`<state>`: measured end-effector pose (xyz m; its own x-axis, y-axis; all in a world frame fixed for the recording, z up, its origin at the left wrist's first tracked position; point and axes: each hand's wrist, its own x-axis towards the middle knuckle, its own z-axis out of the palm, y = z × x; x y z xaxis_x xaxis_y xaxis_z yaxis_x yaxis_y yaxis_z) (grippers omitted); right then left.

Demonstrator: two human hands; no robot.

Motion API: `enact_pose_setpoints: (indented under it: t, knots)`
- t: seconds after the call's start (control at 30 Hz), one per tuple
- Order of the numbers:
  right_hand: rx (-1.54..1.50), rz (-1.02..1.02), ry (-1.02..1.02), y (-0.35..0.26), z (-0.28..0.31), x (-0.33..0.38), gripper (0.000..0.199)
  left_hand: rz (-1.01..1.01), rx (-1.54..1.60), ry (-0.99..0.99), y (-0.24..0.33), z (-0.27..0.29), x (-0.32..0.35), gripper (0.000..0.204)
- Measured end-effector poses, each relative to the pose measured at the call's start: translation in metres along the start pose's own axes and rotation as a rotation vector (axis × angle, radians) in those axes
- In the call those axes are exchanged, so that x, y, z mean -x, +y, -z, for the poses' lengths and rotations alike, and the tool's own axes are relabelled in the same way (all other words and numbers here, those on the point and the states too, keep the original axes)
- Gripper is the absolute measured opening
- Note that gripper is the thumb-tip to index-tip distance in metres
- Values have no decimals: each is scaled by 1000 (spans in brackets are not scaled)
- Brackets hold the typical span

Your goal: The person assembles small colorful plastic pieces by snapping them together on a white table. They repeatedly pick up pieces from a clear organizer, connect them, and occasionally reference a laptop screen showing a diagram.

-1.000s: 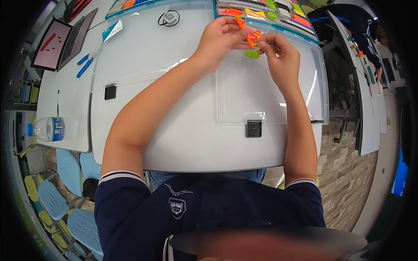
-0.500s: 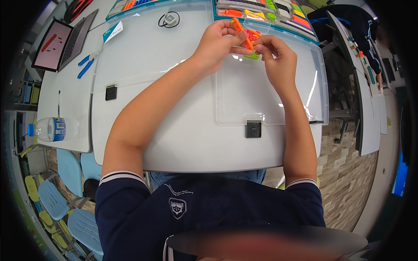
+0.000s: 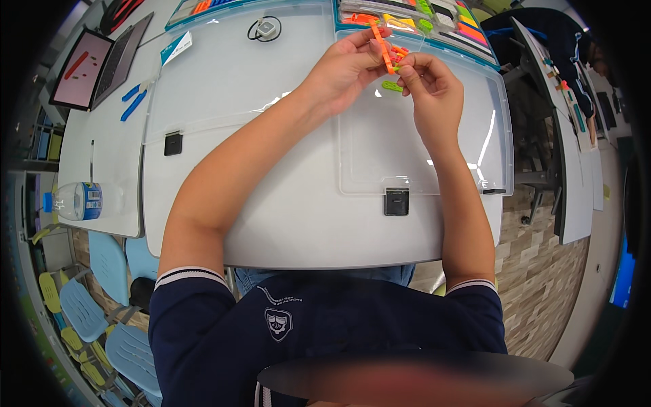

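My left hand (image 3: 346,71) is closed on a long, narrow orange plastic strip (image 3: 382,45), held nearly upright between thumb and fingers. Against the strip's lower end press the thumb and fingertips of my right hand (image 3: 431,83). A speck of yellow-green shows at that pinch, too small to name. Behind the fingers lie small orange and pink pieces (image 3: 400,51), partly hidden. A lime-green plastic piece (image 3: 392,86) rests below the hands on a clear plastic lid (image 3: 407,152).
Sorting cases of coloured parts (image 3: 444,42) line the table's far edge. To the left are a coiled cable (image 3: 264,29), blue-handled pliers (image 3: 134,105), a laptop (image 3: 102,68) and a water bottle (image 3: 78,201). Blue chairs (image 3: 108,268) stand at lower left.
The orange strip has turned edge-on and its lower end sits closer to my right fingertips. More of the lime-green piece on the lid shows. My arms have hardly shifted.
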<state>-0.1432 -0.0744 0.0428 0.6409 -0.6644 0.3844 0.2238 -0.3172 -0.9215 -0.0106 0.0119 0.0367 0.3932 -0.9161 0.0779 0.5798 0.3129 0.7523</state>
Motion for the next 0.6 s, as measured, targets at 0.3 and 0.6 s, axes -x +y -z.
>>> enact_pose_setpoints:
  t: [0.3, 0.6]
  knots:
    - [452, 452, 38, -8, -2, 3, 6, -14, 173, -93, -14, 8, -4, 33]
    - [81, 91, 28, -6, 0, 3, 10, -62, 140, -45, -10, -1, 1, 19]
